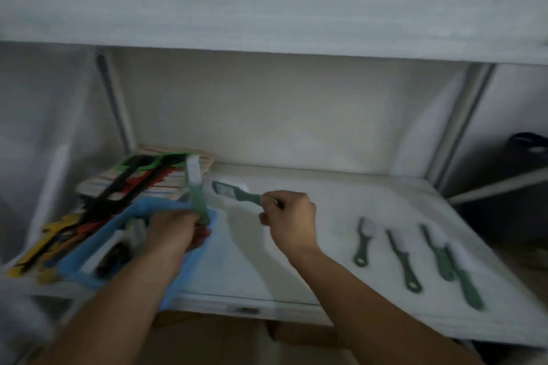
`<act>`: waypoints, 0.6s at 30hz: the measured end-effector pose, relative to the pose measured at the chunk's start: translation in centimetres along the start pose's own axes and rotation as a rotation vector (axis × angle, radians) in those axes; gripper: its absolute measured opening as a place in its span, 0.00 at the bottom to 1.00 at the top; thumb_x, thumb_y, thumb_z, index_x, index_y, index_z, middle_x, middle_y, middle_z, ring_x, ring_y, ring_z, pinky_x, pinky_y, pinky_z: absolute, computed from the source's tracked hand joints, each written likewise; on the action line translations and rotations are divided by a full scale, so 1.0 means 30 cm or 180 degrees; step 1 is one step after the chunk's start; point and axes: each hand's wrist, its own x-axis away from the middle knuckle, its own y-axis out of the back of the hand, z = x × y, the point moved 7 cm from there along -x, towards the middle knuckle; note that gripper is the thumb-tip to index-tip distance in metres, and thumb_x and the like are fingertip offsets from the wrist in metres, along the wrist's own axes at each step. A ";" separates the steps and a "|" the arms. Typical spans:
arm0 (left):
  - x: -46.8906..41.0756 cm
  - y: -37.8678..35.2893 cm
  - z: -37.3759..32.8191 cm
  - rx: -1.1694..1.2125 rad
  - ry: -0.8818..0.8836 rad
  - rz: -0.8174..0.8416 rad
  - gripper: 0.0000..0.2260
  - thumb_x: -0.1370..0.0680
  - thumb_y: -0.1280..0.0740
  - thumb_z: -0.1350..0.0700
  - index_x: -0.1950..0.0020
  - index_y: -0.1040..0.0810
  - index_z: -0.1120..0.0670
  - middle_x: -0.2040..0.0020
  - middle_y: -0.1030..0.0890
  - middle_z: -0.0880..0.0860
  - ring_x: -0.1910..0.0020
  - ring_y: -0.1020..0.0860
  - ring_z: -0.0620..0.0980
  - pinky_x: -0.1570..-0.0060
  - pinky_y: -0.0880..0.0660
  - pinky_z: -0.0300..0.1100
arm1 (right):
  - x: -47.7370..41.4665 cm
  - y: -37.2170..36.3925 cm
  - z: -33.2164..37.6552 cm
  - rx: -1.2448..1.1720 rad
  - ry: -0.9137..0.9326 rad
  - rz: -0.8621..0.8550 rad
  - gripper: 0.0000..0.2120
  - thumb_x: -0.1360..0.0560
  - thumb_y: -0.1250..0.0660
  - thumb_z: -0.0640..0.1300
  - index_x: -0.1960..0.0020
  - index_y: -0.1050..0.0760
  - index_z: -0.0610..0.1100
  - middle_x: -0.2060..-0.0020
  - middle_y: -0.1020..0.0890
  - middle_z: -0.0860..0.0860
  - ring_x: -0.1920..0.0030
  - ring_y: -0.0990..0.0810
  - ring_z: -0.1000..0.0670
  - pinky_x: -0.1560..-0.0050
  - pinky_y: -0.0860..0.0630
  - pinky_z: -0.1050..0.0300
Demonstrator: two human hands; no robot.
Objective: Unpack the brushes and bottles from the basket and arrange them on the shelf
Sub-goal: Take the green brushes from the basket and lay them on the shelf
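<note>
Brushes — four (362, 241) flat on the shelf (296, 246), one clamped in each grip: left hand (175, 231), right hand (289, 216).

A blue basket (98, 243) sits at lower left on the white shelf (296, 246). Two green brushes, one upright (194, 184), one level (234, 194), are held at centre. Four green brushes (415, 258) lie at lower right.

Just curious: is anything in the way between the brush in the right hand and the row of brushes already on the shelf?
Nothing visible. The shelf is bare between the right hand, gripping its brush, and the laid-out brushes.
</note>
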 end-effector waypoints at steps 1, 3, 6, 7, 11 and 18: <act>0.036 -0.078 0.005 0.0014 0.0008 0.0139 0.08 0.21 0.37 0.63 0.59 0.23 0.59 0.67 0.18 0.57 0.82 0.23 0.44 0.79 0.25 0.34 | -0.004 0.107 -0.035 -0.0008 -0.0005 -0.0209 0.07 0.25 0.32 0.39 0.59 0.16 0.44 0.69 0.15 0.44 0.64 0.15 0.42 0.61 0.19 0.46; 0.105 -0.236 0.033 -0.0016 0.0018 0.0437 0.07 0.20 0.39 0.65 0.58 0.25 0.59 0.64 0.19 0.59 0.81 0.22 0.45 0.81 0.25 0.34 | -0.012 0.323 -0.133 0.0041 -0.0169 -0.0643 0.12 0.26 0.31 0.40 0.60 0.17 0.57 0.69 0.15 0.45 0.63 0.14 0.43 0.59 0.19 0.45; 0.211 -0.488 0.105 -0.0108 0.0075 0.0907 0.05 0.22 0.38 0.68 0.56 0.26 0.62 0.65 0.19 0.63 0.78 0.21 0.51 0.78 0.22 0.38 | -0.006 0.630 -0.303 0.0293 -0.0425 -0.1142 0.07 0.26 0.31 0.41 0.60 0.17 0.50 0.70 0.15 0.46 0.63 0.15 0.43 0.57 0.17 0.42; 0.238 -0.571 0.132 -0.0113 0.0114 0.1026 0.05 0.22 0.38 0.69 0.56 0.26 0.63 0.65 0.20 0.64 0.76 0.21 0.53 0.78 0.21 0.39 | 0.001 0.721 -0.354 0.0430 -0.0523 -0.1270 0.05 0.25 0.32 0.41 0.58 0.18 0.44 0.69 0.16 0.45 0.63 0.15 0.43 0.57 0.17 0.42; 0.272 -0.837 0.221 -0.0208 0.0268 0.1174 0.08 0.24 0.37 0.71 0.62 0.25 0.65 0.66 0.20 0.64 0.71 0.21 0.57 0.76 0.19 0.43 | 0.006 0.957 -0.523 0.1066 -0.0720 -0.1420 0.14 0.24 0.35 0.41 0.67 0.22 0.44 0.73 0.22 0.45 0.67 0.22 0.46 0.65 0.28 0.56; 0.050 -1.036 0.342 -0.1557 0.0055 0.0571 0.08 0.34 0.27 0.68 0.56 0.18 0.67 0.58 0.15 0.64 0.61 0.15 0.61 0.58 0.17 0.57 | -0.098 0.964 -0.670 0.2291 -0.0605 -0.0977 0.12 0.21 0.37 0.43 0.63 0.22 0.45 0.72 0.21 0.49 0.70 0.22 0.48 0.65 0.21 0.48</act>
